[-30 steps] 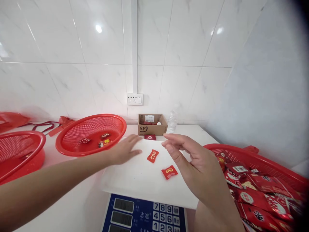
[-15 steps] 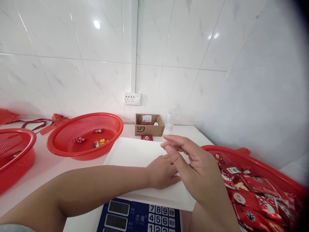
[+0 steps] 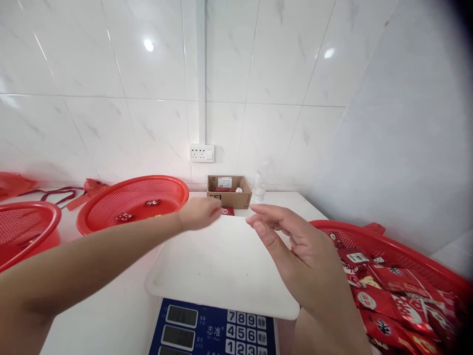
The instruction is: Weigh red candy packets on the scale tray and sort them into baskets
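Note:
My left hand (image 3: pixel 201 213) is over the far left part of the white scale plate (image 3: pixel 221 266), in front of the cardboard box. Its fingers are curled inward and slightly blurred; what they hold, if anything, is hidden. Over the plate's right side my right hand (image 3: pixel 299 246) hovers, fingers bent and thumb a little apart, with nothing visible between them. A red packet (image 3: pixel 229 211) lies behind the plate, near my left fingertips. The blue keypad panel (image 3: pixel 214 330) of the scale faces me.
At the right stands a red basket (image 3: pixel 406 241) full of red snack packets (image 3: pixel 391 296). Two more red baskets, one nearer the middle (image 3: pixel 111 199) and one at the far left (image 3: pixel 51 217), hold few packets. A small cardboard box (image 3: pixel 236 199) and a clear bottle (image 3: pixel 259 187) stand by the wall.
My left hand has moved left and away from me, from beside the right hand to the plate's far left, baring the plate. My right hand has barely moved.

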Available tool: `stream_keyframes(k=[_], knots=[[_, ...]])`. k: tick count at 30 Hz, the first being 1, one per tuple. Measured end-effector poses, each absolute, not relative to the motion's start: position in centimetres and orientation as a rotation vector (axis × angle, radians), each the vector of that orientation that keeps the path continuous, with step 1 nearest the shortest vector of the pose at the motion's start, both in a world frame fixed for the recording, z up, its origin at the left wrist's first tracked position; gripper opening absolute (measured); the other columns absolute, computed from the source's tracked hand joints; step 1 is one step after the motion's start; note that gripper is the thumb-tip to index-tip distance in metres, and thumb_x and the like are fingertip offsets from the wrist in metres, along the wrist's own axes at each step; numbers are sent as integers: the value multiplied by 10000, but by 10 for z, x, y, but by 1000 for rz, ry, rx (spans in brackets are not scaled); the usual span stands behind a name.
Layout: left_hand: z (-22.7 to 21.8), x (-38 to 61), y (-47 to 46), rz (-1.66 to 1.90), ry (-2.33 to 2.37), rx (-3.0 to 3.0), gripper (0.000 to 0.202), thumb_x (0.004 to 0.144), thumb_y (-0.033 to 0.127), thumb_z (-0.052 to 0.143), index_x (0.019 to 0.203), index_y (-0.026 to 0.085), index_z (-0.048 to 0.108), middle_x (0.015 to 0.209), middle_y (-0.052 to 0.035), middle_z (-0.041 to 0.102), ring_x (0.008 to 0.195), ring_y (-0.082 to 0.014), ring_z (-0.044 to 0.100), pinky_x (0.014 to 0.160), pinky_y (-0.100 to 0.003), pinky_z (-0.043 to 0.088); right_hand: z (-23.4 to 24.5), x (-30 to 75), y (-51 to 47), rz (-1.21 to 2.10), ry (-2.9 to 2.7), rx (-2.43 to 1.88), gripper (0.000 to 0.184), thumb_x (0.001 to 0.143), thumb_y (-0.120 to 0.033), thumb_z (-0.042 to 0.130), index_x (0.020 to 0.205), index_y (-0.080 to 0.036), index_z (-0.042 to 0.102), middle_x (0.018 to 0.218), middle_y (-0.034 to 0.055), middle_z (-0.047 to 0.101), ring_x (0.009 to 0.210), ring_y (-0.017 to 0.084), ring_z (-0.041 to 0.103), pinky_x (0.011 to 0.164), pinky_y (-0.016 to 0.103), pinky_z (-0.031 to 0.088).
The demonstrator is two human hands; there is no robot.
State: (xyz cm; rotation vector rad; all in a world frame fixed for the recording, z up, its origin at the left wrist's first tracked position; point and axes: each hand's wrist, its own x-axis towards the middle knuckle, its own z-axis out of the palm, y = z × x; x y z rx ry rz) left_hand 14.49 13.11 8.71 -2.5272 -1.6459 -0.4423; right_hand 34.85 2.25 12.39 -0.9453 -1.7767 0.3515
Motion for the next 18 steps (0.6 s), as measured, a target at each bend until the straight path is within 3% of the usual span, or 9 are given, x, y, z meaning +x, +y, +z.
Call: stream_keyframes(k=[3,8,18], knots=[[109,101,150,-411,-1792,-2309,268,869,350,352,706,206,509,758,-55,634,704,-227,599,538,-298,353,123,349,22,347,-1777,-936,216,884,-326,527,1060,-260,634,927,8,710,861,170,666,735,280,554],[115,50,157,-367,-1983,-2080,268,865,345,331,673,207,455,650,-53,581,601,-221,557,484,-292,283,123,349,22,341,-1766,-927,209,883,-322,531,1054,-263,636,928,-4,711,864,156,665,748,266,551],[98,5,147,-277,-2161,-2049,353,881,481,283,741,207,457,745,-68,614,686,-240,577,522,-286,323,122,346,23,379,-1796,-927,218,887,-327,525,1069,-266,629,941,-4,709,882,157,660,761,274,545]])
